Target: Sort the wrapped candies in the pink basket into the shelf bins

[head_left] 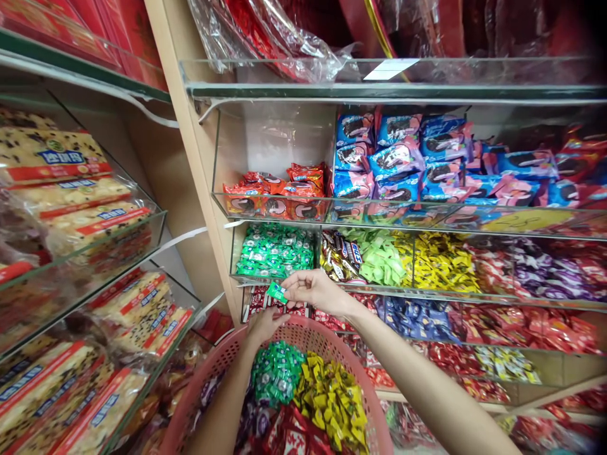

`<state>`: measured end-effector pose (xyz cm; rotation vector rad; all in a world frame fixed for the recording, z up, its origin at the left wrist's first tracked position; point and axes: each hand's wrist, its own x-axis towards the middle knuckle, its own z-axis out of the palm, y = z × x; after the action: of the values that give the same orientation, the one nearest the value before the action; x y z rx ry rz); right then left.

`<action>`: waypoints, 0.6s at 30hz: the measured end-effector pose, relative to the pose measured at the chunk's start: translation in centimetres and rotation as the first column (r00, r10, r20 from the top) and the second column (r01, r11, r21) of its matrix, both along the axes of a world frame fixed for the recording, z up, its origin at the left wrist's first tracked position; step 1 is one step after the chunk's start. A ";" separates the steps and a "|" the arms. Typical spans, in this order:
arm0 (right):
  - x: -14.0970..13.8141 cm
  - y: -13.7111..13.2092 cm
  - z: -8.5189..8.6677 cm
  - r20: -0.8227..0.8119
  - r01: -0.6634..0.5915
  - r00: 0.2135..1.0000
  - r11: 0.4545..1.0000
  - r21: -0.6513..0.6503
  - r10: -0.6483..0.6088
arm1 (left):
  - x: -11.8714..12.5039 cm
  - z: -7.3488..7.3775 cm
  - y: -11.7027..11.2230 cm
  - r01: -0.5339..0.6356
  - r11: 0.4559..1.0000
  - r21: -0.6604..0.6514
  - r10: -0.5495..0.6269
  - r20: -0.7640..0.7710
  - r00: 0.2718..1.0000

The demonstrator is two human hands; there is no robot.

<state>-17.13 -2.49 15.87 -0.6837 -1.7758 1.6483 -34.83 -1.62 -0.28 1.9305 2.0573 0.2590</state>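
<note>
My right hand point(315, 291) pinches a small green wrapped candy point(277, 292) between thumb and fingertips, just above the far rim of a pink plastic basket point(358, 344). Below it, my left hand point(265, 325) is at that rim with its fingers loosely stretched out, and I see nothing in it. Whether it touches the rim is hard to make out. Inside the basket lie green candies point(279, 373), yellow candies point(334, 404), red packets point(298, 433) and purple candies partly behind my left forearm. Behind my hands, a shelf bin holds more green candies point(275, 249).
Glass-fronted bins to the right hold yellow candies point(443, 262), blue candies point(417, 319) and purple candies point(540, 268). Above sit blue snack packs point(398, 158) and orange packs point(279, 193). A wooden post point(190, 139) divides these from left shelves of packaged pastry bars point(61, 155).
</note>
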 end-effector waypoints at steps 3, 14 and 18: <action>0.5 -0.3 -0.7 0.037 -0.009 0.999 0.998 0.070 0.006 | 0.1 0.1 -0.1 -0.030 0.999 -0.010 0.030 -0.015 0.999; 1.5 -1.5 -14.8 0.544 -0.039 0.839 0.998 0.057 0.002 | -0.2 -0.7 -0.2 0.009 0.999 0.048 -0.007 -0.043 0.999; 0.4 -1.5 -16.0 0.545 -0.057 0.838 0.990 0.130 -0.024 | -0.3 -0.8 -0.2 0.015 0.998 0.058 -0.013 -0.041 0.999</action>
<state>-16.74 -4.01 -0.10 -1.1622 -2.2719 1.3985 -35.09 -1.79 -1.11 1.9995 2.0828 0.2817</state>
